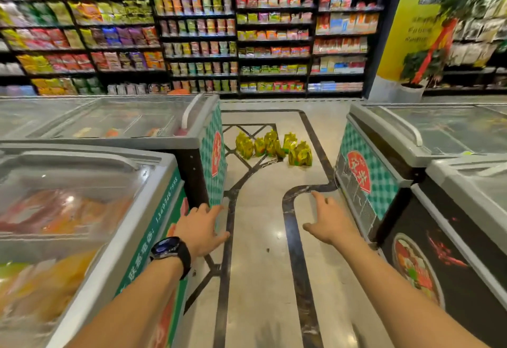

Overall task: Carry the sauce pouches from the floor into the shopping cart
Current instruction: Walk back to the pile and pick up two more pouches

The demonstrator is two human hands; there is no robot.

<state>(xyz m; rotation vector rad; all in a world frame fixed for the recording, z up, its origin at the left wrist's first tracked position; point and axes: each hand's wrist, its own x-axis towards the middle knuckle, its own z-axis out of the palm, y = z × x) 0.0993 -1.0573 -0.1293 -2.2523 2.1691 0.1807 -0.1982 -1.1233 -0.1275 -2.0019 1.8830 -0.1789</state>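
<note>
- Sauce pouches: yellow-green cluster on the floor, centre of frame, a little above the middle, in the gap between the freezers. None picked up.
- Left fingers: straight, lying close together, holding nothing. Tips sit by a freezer corner; touching it or not, can't tell.
- Right fingers: straight, pointing ahead, thumb splayed out to the side. Holding nothing.
- Left hand: lower centre-left, black watch on the wrist. Right hand: lower centre-right. Both arms reach forward, well short of the pouches.
- Progress, as I read it: nothing gathered yet. The whole cluster is left to lift, perhaps five or six pouches; the count is unsure at this distance. Shopping cart not in frame, so I can't place the drop-off.
- Around: left freezers and right freezers, glass-lidded, fill both sides. Stocked shelves run across the top. Potted plant at upper right.
- In the way: the freezer corners pinch the lane on both sides. Likely tight for elbows with an armful.
</note>
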